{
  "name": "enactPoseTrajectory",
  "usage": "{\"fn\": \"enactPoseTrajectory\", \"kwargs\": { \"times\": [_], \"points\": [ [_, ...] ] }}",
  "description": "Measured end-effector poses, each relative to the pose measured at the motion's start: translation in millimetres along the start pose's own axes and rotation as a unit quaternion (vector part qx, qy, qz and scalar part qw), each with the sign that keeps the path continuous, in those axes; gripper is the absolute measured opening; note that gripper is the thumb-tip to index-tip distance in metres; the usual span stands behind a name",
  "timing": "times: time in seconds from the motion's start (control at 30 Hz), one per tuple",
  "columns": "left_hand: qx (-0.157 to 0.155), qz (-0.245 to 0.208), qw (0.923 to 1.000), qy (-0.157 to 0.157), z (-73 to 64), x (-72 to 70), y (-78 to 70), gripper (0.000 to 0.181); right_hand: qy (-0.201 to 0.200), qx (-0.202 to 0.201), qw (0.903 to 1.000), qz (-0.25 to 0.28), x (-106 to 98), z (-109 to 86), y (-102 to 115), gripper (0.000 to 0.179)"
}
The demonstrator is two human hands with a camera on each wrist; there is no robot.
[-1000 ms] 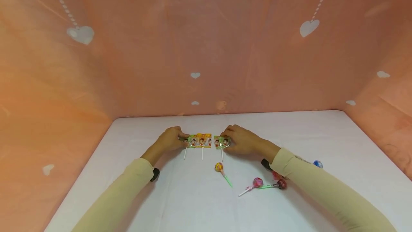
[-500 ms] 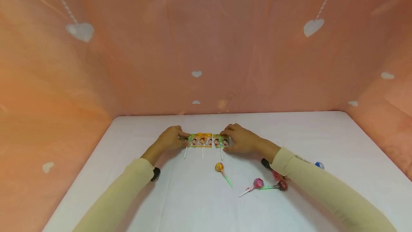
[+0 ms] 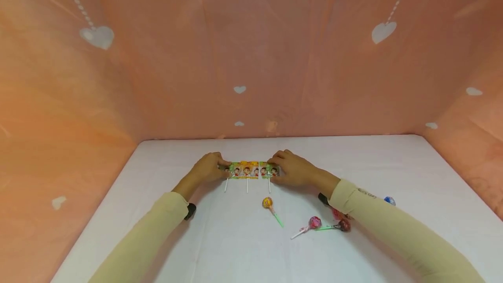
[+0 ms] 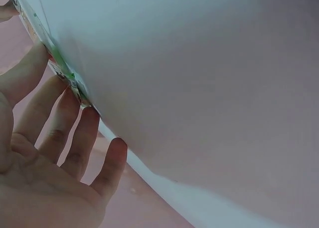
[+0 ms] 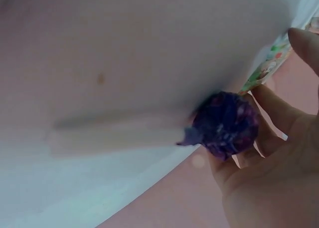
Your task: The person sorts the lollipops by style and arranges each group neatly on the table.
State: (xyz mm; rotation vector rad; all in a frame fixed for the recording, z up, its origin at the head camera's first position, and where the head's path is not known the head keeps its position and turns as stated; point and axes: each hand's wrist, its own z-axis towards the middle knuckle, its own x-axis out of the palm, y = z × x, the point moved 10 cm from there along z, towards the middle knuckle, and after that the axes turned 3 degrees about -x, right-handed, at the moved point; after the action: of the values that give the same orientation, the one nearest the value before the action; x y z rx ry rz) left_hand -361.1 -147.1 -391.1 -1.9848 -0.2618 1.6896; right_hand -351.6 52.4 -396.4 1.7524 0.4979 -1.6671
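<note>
Flat-wrapped lollipops with printed faces lie side by side on the white table, their white sticks pointing toward me. My left hand (image 3: 206,168) holds the green-wrapped lollipop (image 3: 235,171) at the left end by its outer side, thumb (image 4: 31,68) on the near edge. Beside it lies an orange-wrapped lollipop (image 3: 248,171). At the right end, my right hand (image 3: 294,170) holds another green-wrapped lollipop (image 3: 264,170) between thumb and fingers. Only a narrow gap separates it from the orange wrapper. A dark purple ball-shaped lollipop (image 5: 227,125) shows up close in the right wrist view.
Nearer me lie a yellow lollipop (image 3: 267,203) on a green stick, a pink one (image 3: 315,222) and a dark red one (image 3: 344,225). A blue lollipop (image 3: 390,201) shows beyond the right sleeve (image 3: 389,217), which partly covers other candy. Orange cloth (image 3: 275,56) stands behind the table.
The right hand has slid its green-wrapped lollipop slightly left, narrowing the gap to the orange one. The left hand and the loose lollipops stay in place.
</note>
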Motion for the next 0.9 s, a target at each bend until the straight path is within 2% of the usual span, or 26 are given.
{"fn": "enactPoseTrajectory", "kwargs": {
  "times": [0.2,0.5,0.9],
  "points": [
    [-0.003,-0.008,1.0000,0.002,0.2,0.0,-1.0,0.039,-0.001,0.002,1.0000,0.007,-3.1,-2.7,0.5,0.057],
    [-0.009,0.015,0.9998,0.000,5.0,-0.7,-3.3,0.040,0.005,0.009,0.9999,0.011,-3.0,-3.2,-2.7,0.059],
    [0.002,-0.002,1.0000,0.008,6.9,6.3,-4.7,0.039,-0.002,0.003,0.9999,0.011,-2.9,-7.5,-4.1,0.059]
  ]
}}
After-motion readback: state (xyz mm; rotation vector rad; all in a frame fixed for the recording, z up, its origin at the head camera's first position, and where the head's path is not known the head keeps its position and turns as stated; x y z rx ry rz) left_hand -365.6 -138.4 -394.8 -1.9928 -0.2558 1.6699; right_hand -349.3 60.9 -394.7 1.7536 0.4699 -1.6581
